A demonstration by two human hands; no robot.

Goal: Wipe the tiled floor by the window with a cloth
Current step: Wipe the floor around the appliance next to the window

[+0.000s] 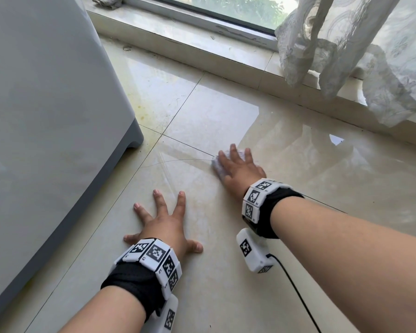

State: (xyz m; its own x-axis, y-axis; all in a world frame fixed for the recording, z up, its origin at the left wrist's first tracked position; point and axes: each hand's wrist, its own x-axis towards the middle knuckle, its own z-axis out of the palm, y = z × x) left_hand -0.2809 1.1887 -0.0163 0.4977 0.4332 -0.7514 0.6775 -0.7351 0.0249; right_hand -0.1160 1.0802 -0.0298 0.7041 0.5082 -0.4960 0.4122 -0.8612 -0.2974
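Glossy beige tiled floor (226, 111) below one window (226, 8), with one lace curtain (370, 56) at right and one grey appliance (46, 116) at left. Two hands: the left hand (165, 224) lies flat on the tile, five fingers splayed, holding nothing. The right hand (240, 168) presses flat, fingers nearly straight, on one small white cloth (217, 168) at a grout line. The left wristband (151, 258) and right wristband (259, 195) carry square black-and-white coded markers; their printed characters are too small to read. One black cable (296, 289) trails below the right forearm.

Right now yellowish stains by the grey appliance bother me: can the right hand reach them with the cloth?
Probably yes: only bare tile lies between the cloth under the right hand and the stains; the left hand rests off that path.
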